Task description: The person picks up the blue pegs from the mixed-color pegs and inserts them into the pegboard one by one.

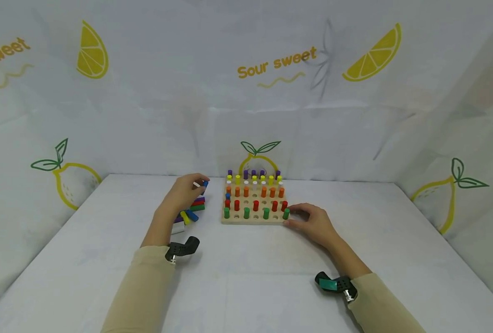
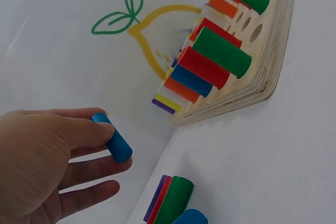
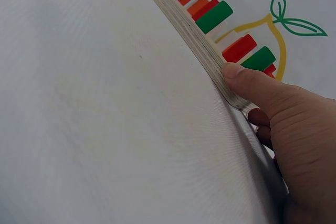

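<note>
Between thumb and fingertips, my left hand (image 1: 183,192) pinches a blue peg (image 2: 113,138), held up at the left of a wooden pegboard (image 1: 255,221). Rows of coloured pegs stand in the board, from green pegs (image 1: 246,213) at the front to purple ones at the back. One blue peg (image 1: 227,196) stands at the left end of its row, behind a red peg. At the board's front right corner, my right hand (image 1: 313,224) grips the edge, its thumb (image 3: 236,72) on the front side and the other fingers partly hidden.
Loose pegs lie on the white table left of the board, among them a green peg (image 1: 197,207), a yellow peg (image 1: 185,218), a blue peg (image 1: 192,215) and a white peg (image 1: 178,227). My left forearm partly covers this pile. A lemon-printed cloth (image 1: 167,115) hangs behind.
</note>
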The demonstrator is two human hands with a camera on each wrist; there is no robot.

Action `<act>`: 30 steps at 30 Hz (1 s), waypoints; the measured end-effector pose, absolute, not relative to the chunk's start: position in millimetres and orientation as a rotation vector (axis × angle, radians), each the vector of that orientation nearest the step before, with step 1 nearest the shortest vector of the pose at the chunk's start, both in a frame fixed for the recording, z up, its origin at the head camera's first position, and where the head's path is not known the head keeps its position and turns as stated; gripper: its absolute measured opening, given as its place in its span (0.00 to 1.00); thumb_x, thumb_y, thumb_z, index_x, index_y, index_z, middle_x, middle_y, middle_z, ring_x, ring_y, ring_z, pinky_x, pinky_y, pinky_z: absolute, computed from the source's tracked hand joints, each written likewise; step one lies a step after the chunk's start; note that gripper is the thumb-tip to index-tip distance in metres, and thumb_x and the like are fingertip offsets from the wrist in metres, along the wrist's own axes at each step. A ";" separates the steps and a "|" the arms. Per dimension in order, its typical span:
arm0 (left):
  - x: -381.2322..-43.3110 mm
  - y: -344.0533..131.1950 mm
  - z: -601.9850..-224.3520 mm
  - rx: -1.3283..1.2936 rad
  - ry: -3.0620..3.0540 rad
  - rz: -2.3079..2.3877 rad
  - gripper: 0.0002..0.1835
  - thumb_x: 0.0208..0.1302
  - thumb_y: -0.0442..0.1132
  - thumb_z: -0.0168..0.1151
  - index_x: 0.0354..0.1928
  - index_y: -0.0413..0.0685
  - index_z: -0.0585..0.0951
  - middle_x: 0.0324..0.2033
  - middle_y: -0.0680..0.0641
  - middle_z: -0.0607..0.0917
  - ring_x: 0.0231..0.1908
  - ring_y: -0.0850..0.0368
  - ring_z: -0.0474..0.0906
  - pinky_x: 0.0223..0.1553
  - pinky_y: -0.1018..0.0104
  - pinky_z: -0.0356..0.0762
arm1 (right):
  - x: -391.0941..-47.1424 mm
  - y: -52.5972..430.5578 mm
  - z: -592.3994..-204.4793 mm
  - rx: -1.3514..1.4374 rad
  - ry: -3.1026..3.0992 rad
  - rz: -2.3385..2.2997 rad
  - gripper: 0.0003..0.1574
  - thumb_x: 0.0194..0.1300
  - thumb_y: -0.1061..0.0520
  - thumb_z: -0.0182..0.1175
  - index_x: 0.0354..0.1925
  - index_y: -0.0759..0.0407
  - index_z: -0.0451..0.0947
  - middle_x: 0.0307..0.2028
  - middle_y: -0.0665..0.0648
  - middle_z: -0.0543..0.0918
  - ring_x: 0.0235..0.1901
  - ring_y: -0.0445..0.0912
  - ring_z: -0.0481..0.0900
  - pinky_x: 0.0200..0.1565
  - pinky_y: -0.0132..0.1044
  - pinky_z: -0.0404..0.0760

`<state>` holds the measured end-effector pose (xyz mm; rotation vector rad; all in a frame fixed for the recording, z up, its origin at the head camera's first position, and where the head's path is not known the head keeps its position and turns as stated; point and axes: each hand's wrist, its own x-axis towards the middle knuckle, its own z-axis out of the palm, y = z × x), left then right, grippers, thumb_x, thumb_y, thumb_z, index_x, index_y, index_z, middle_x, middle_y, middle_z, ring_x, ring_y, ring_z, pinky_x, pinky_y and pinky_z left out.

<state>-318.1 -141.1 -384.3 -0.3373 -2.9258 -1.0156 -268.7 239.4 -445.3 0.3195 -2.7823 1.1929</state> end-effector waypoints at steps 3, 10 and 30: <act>-318.2 -134.8 -383.5 -0.345 -2.902 -1.031 0.19 0.74 0.38 0.58 0.65 0.49 0.77 0.59 0.42 0.82 0.55 0.44 0.81 0.56 0.50 0.83 | -268.4 240.6 -445.8 0.317 -2.782 1.192 0.30 0.59 0.48 0.74 0.57 0.59 0.82 0.57 0.61 0.85 0.64 0.58 0.77 0.68 0.58 0.73; -318.6 -118.1 -381.5 -0.404 -2.813 -1.110 0.17 0.72 0.39 0.61 0.61 0.50 0.80 0.55 0.45 0.84 0.51 0.48 0.84 0.51 0.53 0.86 | -267.6 243.1 -446.2 0.315 -2.781 1.178 0.31 0.59 0.48 0.74 0.57 0.59 0.82 0.57 0.60 0.85 0.64 0.58 0.77 0.68 0.58 0.73; -314.0 -71.6 -406.0 -0.493 -2.571 -1.255 0.16 0.69 0.38 0.65 0.56 0.43 0.83 0.47 0.43 0.89 0.47 0.49 0.87 0.52 0.55 0.86 | -269.3 241.2 -446.0 0.312 -2.780 1.194 0.31 0.59 0.47 0.74 0.57 0.58 0.82 0.57 0.60 0.85 0.64 0.58 0.77 0.68 0.58 0.72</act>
